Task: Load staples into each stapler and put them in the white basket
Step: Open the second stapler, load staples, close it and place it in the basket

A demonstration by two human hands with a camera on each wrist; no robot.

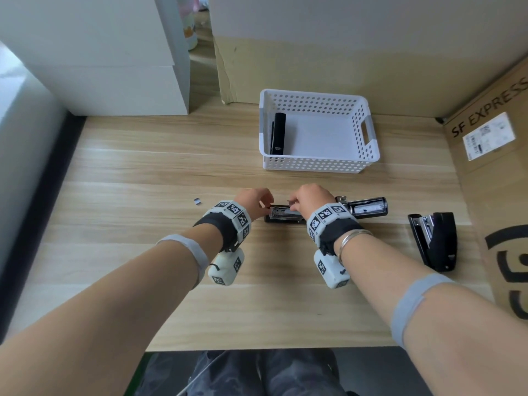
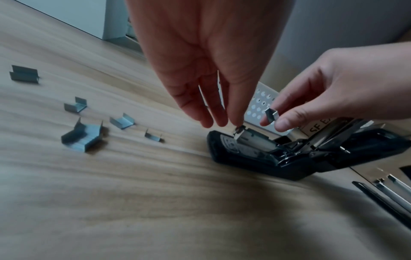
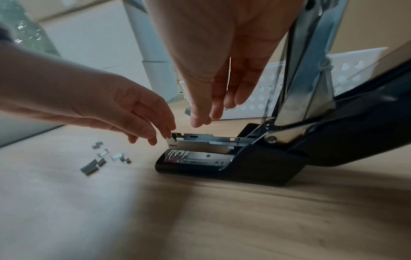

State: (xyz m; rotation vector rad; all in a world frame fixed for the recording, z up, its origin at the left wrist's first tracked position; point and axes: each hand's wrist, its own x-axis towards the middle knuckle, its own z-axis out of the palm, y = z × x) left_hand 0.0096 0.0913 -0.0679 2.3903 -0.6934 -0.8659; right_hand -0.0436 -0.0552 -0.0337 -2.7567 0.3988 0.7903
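A light wooden table (image 1: pixel 171 167) fills the view, with a large cardboard box (image 1: pixel 497 195) along its right edge. Toward the back sits the white basket (image 1: pixel 368 132), perforated, holding one closed black stapler (image 1: pixel 278 134) against its left wall. In the middle of the table lies an open stapler (image 1: pixel 285 217), its black base flat on the wood and its top arm (image 1: pixel 368 206) swung out to the right, so the metal staple channel is exposed. A third stapler (image 1: pixel 435 241), also hinged open, rests near the right edge of the table.

Both of the person's hands meet over the open stapler. The left hand (image 2: pixel 211 61) points downward with fingers loosely extended, and its fingertips (image 2: pixel 233 121) touch the front end of the metal channel. The right hand (image 2: pixel 329 91) pinches a short strip of staples (image 2: pixel 271 114) between thumb and forefinger, just above the channel. Several loose staple pieces (image 2: pixel 83 136) lie scattered on the table to the left of the stapler.
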